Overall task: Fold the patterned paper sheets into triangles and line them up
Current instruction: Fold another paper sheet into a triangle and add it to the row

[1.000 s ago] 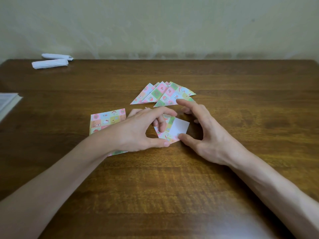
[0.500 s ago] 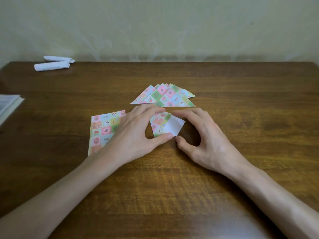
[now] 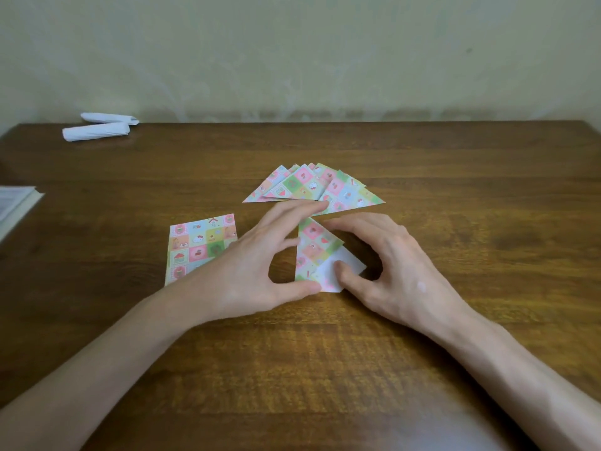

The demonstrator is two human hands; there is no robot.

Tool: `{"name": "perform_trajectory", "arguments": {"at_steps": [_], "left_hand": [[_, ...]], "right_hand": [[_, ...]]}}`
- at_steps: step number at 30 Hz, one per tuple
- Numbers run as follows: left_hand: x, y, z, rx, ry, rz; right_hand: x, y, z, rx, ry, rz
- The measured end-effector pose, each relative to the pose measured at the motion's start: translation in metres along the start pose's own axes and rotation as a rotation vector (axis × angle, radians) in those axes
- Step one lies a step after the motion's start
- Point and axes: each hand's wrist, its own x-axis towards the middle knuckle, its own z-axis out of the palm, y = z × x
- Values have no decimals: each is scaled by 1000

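Half-folded sheet [image 3: 313, 252] lies flat on the table [image 3: 471, 206], patterned flap over the white underside. My left hand [image 3: 257, 265] clamps it, thumb on the near corner and index at the far tip. My right hand [image 3: 396, 271] grips its right side, thumb pressing the white flap. Folded triangles [image 3: 312, 187] fan just behind it; flat sheets [image 3: 195, 245] are stacked to the left.

- A dark wooden counter [image 3: 455, 255] with a streaked grain.
- Two white paper rolls [image 3: 97, 131] at its far left corner, one just behind the other, near the wall.
- A book [image 3: 14, 205] at the left edge — only partly in view.
- A pale, blotchy wall [image 3: 309, 53] behind the counter.
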Motion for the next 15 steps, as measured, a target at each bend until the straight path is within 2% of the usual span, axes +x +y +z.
{"name": "perform_trajectory", "arguments": {"at_steps": [3,7,15], "left_hand": [[-1,2,5,13,125,-7],[-4,7,9,193,216,-62],[-6,18,-1,237,145,-145]], "right_hand": [[-1,-1,0,-14,-35,-19],[-3,0,0,-46,-49,-25],[-5,-1,0,-78,-63,-23]]}}
